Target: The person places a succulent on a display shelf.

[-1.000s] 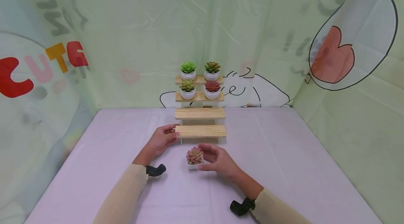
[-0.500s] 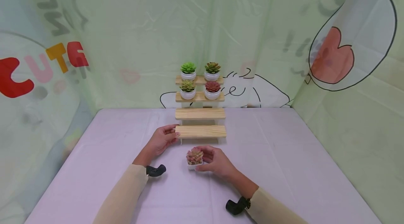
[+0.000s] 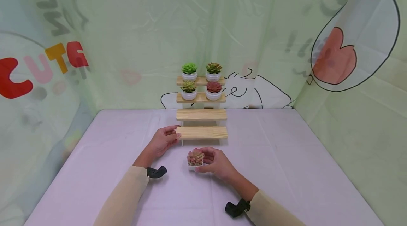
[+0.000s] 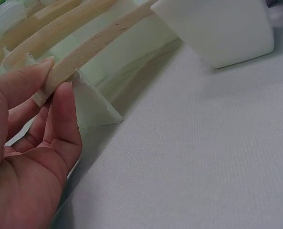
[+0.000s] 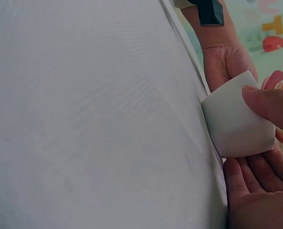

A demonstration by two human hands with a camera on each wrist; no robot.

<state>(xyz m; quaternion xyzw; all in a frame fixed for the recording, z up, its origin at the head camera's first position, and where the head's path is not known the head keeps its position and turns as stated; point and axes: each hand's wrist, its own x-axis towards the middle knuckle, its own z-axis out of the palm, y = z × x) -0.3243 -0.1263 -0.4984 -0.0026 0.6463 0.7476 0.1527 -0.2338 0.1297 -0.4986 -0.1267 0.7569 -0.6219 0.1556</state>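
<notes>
In the head view my left hand (image 3: 163, 142) pinches the left end of the lowest plank (image 3: 202, 132) of a stepped wooden plant stand. Its thumb lies on top of the plank (image 4: 67, 71) and a finger underneath, as the left wrist view shows. My right hand (image 3: 219, 164) holds a pink potted succulent (image 3: 195, 157) by its square white pot, close in front of the stand. The right wrist view shows the thumb on one face of the white pot (image 5: 239, 119) and fingers at another side. Most of the succulent's leaves are hidden there.
On the top plank (image 3: 201, 80) stand a bright green succulent (image 3: 189, 67) and a brownish one (image 3: 214, 67). A yellow-green succulent (image 3: 188, 87) and a dark red one (image 3: 214, 87) stand one step lower. The second-lowest plank (image 3: 201, 114) is bare. A pale cloth (image 3: 270, 166) covers the table.
My right hand has shifted slightly left and closed in on the pot, its thumb now further along the front. The succulent has moved very slightly left. The left hand has stayed on the plank.
</notes>
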